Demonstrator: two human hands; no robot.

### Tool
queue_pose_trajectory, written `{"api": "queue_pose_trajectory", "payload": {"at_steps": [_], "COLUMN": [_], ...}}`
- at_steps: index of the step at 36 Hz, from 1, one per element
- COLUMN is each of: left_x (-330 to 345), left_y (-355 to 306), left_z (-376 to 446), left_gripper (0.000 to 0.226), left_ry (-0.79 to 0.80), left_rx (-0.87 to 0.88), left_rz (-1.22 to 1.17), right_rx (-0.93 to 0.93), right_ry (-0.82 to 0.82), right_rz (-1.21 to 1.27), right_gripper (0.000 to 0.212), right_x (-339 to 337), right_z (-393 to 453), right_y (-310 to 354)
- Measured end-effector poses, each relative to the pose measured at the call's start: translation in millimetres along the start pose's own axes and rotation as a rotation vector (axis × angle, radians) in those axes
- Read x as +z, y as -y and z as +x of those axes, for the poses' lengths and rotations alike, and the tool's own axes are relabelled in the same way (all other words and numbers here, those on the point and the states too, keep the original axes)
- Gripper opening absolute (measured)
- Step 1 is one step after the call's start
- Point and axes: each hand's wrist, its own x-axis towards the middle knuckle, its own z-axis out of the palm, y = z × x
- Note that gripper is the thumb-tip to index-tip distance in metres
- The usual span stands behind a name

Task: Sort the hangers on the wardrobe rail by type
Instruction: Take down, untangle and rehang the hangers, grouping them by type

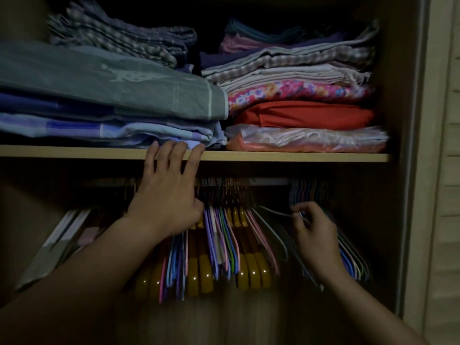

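Left hand (166,197), fingers spread and relaxed, rests against the pale wooden shelf (298,156) edge. Right hand (313,235) pinches one thin pale-blue wire hanger (272,214). Seven glossy yellow-brown wooden hangers (252,271) are countable.

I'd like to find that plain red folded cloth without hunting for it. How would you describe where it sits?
Start at the wooden shelf above the wardrobe rail and look at the right-hand stack of folded cloth. The red cloth lies second from the bottom, on a plastic-wrapped bundle and under a pink floral cloth. It is the only plain, bright red piece there.
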Motion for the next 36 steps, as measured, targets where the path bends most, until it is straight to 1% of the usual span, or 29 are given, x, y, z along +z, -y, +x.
{"api": "queue_pose_trajectory", "payload": {"at_steps": [4, 6, 8, 12, 18, 21, 23, 25, 26, 28, 30, 31, 32, 33, 34, 35, 36], "left_x": [2, 3, 4, 5, 2, 2, -3, -6, -6, -1, 12, 25, 41, 57, 71, 80, 85], "left_y": [0, 0, 1, 2, 2, -7, -10, -18, -25, -53, -92, -113, -135, -159, -178, -198, -213], "left_z": [1, 1, 2, 1, 1, -1, 2, -5, -15, -53, -113, -152, -194, -242, -286, -334, -373], "left_gripper": [0.106, 0.105, 0.103, 0.103, 0.108, 0.111, 0.111, 0.104, 0.099, 0.087, 0.074, 0.068, 0.063, 0.06, 0.058, 0.057, 0.053], "left_ry": [-0.003, -0.007, -0.019, -0.018, 0.017, 0.054, 0.049, 0.025, 0.009, 0.002, -0.019, 0.024, 0.131, 0.313, 0.542, 0.735, 0.86], "left_rx": [-0.003, 0.0, 0.001, 0.007, -0.002, -0.025, -0.047, -0.084, -0.116, -0.18, -0.239, -0.276, -0.336, -0.449, -0.579, -0.685, -0.778], "left_rz": [0.016, 0.034, 0.041, 0.065, 0.073, 0.052, 0.011, -0.082, -0.18, -0.465, -0.717, -0.809, -0.895, -0.997, -1.103, -1.178, -1.228], "right_rx": [-0.1, -0.113, -0.087, -0.008, -0.017, 0.031, 0.049, 0.093, 0.124, 0.201, 0.243, 0.27, 0.305, 0.333, 0.362, 0.404, 0.44], "right_ry": [-0.122, -0.14, -0.102, 0.098, 0.141, 0.184, 0.183, 0.193, 0.207, 0.219, 0.229, 0.244, 0.251, 0.256, 0.256, 0.264, 0.271], "right_rz": [-0.081, -0.136, -0.227, -0.301, -0.311, -0.3, -0.279, -0.22, -0.181, -0.133, -0.111, -0.099, -0.082, -0.06, -0.025, 0.002, 0.031], "right_gripper": [0.017, 0.014, 0.012, 0.018, 0.021, 0.021, 0.019, 0.016, 0.015, 0.013, 0.013, 0.014, 0.016, 0.018, 0.019, 0.021, 0.022], "right_x": [7, 15, 26, 38, 6, -18, -31, -42, -46, -51, -54, -54, -53, -54, -53, -55, -54], "right_z": [20, 35, 51, 61, 30, -2, -22, -51, -68, -107, -147, -167, -184, -203, -216, -235, -245], "right_y": [2, 6, 6, -6, -19, -26, -29, -33, -36, -45, -55, -60, -64, -68, -70, -73, -73]}}
